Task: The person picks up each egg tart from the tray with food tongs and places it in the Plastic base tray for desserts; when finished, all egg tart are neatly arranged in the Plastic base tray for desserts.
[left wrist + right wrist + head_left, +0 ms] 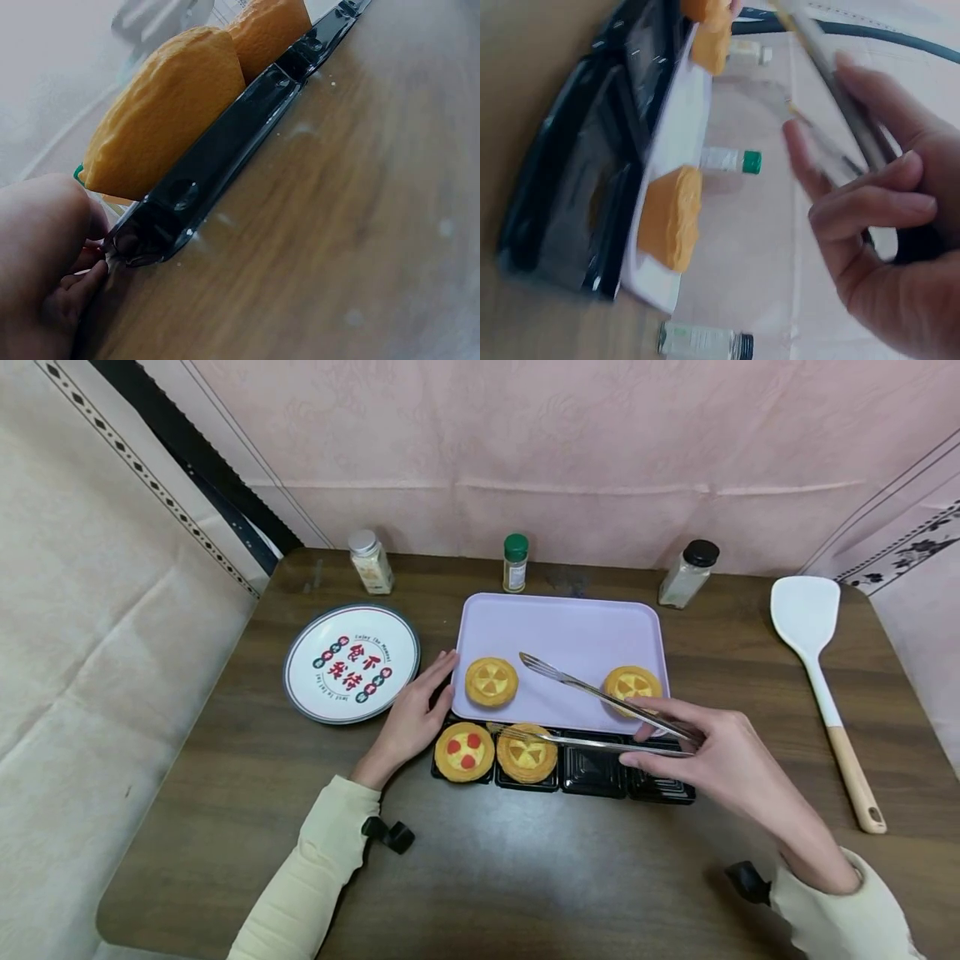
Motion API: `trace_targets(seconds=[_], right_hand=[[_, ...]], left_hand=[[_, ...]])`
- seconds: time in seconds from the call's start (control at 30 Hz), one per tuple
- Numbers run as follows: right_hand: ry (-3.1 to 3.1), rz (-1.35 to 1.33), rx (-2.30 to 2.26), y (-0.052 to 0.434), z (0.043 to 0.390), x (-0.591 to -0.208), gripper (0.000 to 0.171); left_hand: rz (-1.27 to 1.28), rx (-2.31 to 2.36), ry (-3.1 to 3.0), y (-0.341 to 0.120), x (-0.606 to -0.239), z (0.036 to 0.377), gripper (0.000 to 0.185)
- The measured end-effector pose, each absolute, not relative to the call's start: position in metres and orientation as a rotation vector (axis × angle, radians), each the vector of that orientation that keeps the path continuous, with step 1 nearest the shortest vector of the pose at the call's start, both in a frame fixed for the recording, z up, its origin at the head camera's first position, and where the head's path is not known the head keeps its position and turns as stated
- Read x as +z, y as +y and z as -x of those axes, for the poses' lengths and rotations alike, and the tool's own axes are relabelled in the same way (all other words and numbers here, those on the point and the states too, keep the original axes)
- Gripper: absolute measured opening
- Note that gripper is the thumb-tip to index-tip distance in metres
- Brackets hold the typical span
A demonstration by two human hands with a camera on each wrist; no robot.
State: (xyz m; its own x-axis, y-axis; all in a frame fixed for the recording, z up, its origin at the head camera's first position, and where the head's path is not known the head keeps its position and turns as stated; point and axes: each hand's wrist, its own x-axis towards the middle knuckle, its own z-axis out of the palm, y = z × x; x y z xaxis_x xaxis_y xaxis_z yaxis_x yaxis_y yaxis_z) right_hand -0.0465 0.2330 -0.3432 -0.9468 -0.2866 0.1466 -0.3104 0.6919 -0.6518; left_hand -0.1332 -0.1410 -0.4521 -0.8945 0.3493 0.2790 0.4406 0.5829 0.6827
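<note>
**Tongs poised over a tart in the black tray**

Dark wood table point(225, 793), pink backdrop. One yellow-topped tart point(527, 756) sits in the black tray point(592, 772), second cup from the left, beside a red-dotted tart point(464, 751). The right hand point(731, 760) grips metal tongs point(600, 718), arms spread, lower tip at that tart. The left hand point(412, 714) presses flat-fingered against the tray's end. Two tarts lie on the lavender tray point(570, 627) behind. Judged mid-transfer; next needs a gentle pinch and level lift.
</note>
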Motion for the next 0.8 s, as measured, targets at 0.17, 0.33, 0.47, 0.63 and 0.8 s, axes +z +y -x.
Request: trace_targets(seconds=[0.17, 0.33, 0.47, 0.63, 0.8], right_hand=[[-2.872, -0.514, 1.115, 0.218, 0.064, -0.347, 0.049], [-2.844, -0.559, 1.191, 0.207, 0.076, -0.353, 0.046], [-2.842, -0.578, 1.210, 0.203, 0.083, -0.356, 0.048], [-2.875, -0.575, 1.200, 0.199, 0.088, -0.357, 0.052], [-2.894, -0.583, 1.164, 0.194, 0.089, -0.359, 0.053]], left_hand=[[0.669, -1.213, -2.690, -0.141, -0.452, 0.133, 0.047], [0.669, -1.210, -2.693, -0.141, -0.452, 0.133, 0.047], [0.665, -1.212, -2.694, -0.141, -0.452, 0.134, 0.047], [0.669, -1.216, -2.695, -0.140, -0.453, 0.134, 0.047], [0.656, -1.214, -2.700, -0.141, -0.452, 0.133, 0.047]])
